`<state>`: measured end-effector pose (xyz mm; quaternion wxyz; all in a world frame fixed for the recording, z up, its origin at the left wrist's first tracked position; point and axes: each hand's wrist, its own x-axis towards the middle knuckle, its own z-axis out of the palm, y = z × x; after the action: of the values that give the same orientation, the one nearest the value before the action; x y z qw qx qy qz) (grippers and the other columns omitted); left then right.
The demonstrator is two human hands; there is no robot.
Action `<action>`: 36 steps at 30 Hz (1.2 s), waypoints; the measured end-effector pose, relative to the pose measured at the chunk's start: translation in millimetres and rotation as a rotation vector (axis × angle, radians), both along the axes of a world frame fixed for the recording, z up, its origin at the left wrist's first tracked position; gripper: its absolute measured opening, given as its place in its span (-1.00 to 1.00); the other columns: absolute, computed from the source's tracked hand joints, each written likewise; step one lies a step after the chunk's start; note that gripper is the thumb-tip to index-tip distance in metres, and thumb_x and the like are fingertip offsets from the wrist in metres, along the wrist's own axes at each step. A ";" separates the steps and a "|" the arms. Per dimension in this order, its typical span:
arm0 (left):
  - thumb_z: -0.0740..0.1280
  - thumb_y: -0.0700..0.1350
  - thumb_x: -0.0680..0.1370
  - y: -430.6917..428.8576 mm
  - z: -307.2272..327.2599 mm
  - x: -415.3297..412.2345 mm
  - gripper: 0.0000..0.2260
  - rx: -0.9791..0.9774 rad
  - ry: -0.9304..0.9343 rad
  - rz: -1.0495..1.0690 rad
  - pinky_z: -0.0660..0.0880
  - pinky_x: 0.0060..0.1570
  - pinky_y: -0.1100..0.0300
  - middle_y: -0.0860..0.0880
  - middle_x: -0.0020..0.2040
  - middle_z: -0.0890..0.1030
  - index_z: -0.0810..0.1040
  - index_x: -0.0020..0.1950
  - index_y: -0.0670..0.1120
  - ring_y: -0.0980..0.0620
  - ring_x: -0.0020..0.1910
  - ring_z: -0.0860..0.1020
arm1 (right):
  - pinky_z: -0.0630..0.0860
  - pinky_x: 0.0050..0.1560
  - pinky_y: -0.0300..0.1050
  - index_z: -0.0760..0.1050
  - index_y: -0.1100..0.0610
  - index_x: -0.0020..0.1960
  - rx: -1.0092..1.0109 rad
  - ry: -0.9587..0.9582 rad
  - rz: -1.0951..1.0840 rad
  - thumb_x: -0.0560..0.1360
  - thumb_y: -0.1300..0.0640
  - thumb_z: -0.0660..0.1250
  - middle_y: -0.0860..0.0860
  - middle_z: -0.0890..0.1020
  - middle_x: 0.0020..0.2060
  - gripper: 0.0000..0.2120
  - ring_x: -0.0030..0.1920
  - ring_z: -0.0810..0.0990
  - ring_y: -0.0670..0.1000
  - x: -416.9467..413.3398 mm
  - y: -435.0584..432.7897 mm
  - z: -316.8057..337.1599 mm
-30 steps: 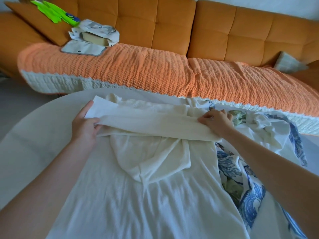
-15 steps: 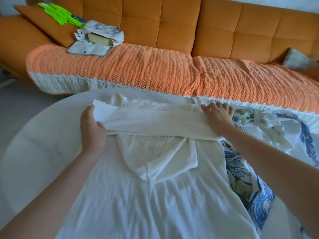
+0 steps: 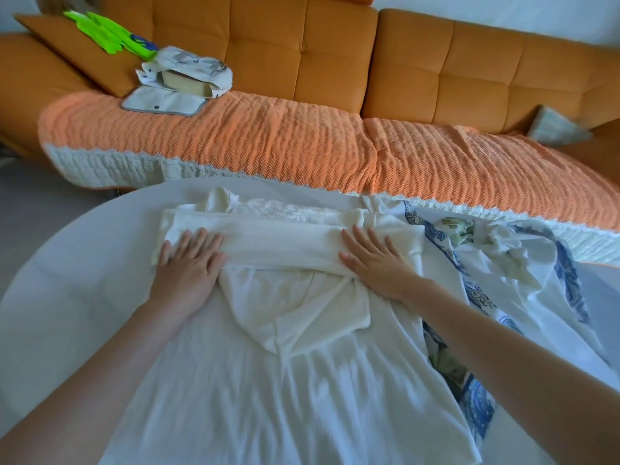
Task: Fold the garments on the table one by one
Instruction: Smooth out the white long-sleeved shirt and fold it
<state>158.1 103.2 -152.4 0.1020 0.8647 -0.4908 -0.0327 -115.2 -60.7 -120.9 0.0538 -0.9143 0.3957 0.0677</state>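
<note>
The white hooded garment (image 3: 255, 391) lies spread on the round white tabletop (image 3: 67, 297). Its body runs from the near edge toward the sofa. A folded band (image 3: 281, 239) of the same fabric lies crosswise over the garment's far end. Just below the band, the hood (image 3: 295, 310) lies flat on the body with its point toward the near edge.

Left hand (image 3: 189, 263): palm down on the left end of the folded band. The grip is apart, with the fingers straight, slightly spread and pressed flat on the fabric.

Right hand (image 3: 377, 263): palm down on the right end of the folded band. The grip is likewise apart, with the fingers straight and spread and the thumb pointing toward the centre of the garment.

A blue-printed garment (image 3: 479, 404) lies crumpled on the right side of the tabletop, touching the right edge of the white hooded garment.

Beyond the tabletop stands an orange sofa (image 3: 436, 62) with a textured orange cover (image 3: 268, 139) over its seat. A patterned fabric pouch (image 3: 188, 68) lies on the left of the seat. Behind it, a bright green item (image 3: 100, 31) rests on an orange cushion (image 3: 67, 52). A pale cushion (image 3: 553, 129) lies at the far right of the seat.
</note>
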 end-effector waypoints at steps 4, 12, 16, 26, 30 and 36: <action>-0.09 0.19 0.62 6.2 7.6 7.3 -0.54 0.072 0.003 0.112 -0.21 0.40 -0.21 0.09 0.56 -0.09 0.02 0.52 0.18 0.03 0.52 -0.20 | -0.19 0.45 0.28 -0.25 -0.07 0.52 -0.113 0.085 -0.073 0.60 0.02 -0.11 0.05 -0.34 0.49 -0.45 0.48 -0.32 0.23 -19.8 3.6 11.2; 0.12 -0.03 0.63 -7.1 25.9 -29.8 -0.66 -0.151 0.048 0.032 -0.13 0.41 -0.17 -0.04 0.50 0.24 0.38 0.40 0.03 -0.04 0.52 0.01 | 0.54 -0.04 -0.02 0.46 0.22 0.27 0.233 -1.043 -0.779 0.60 0.27 0.10 0.12 0.57 -0.01 -0.71 -0.19 0.54 0.03 -66.4 -19.6 24.0; 0.32 -0.12 0.53 -35.9 44.1 -121.9 -0.77 -0.456 0.199 -0.342 0.29 0.20 0.14 -0.03 0.13 0.62 0.61 0.16 -0.04 -0.06 0.20 0.49 | 0.62 -0.29 -0.14 0.43 0.28 0.28 0.349 -1.074 -0.810 0.56 0.25 0.24 0.14 0.60 -0.15 -0.71 -0.34 0.58 0.04 -71.3 -33.5 28.3; 0.50 -0.07 0.33 -114.8 32.4 -244.6 -0.87 -0.487 0.018 -0.479 0.37 -0.27 0.15 -0.01 -0.25 0.55 0.65 -0.16 -0.01 -0.05 -0.26 0.54 | 0.33 -0.58 -0.25 0.45 0.19 -0.32 0.419 -1.021 -0.872 0.44 0.25 0.42 0.11 0.48 -0.48 -0.79 -0.53 0.43 0.04 -58.5 -59.1 33.8; 0.54 -0.18 0.28 -115.7 24.9 -246.4 -0.88 -0.587 0.029 -0.550 0.41 -0.37 0.20 0.04 -0.34 0.56 0.66 -0.32 0.00 0.01 -0.35 0.51 | 0.52 -0.34 -0.06 0.49 0.09 -0.30 0.285 -1.025 -0.849 0.47 0.20 0.38 0.04 0.52 -0.46 -0.81 -0.49 0.48 0.03 -59.7 -68.6 32.0; 0.54 -0.22 0.29 -107.8 12.4 -242.2 -0.87 -0.598 0.093 -0.618 0.48 -0.36 0.15 0.05 -0.32 0.54 0.65 -0.32 -0.02 0.02 -0.32 0.49 | 0.60 -0.06 0.12 0.60 0.23 -0.12 0.230 -0.926 -0.862 0.49 0.15 0.34 0.05 0.58 -0.39 -0.86 -0.32 0.59 0.10 -61.4 -77.7 21.1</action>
<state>-84.1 -4.6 -140.0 0.3556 0.6069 -0.7095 0.0431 -176.6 -138.4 -99.9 0.3391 -0.5962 0.6538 -0.3196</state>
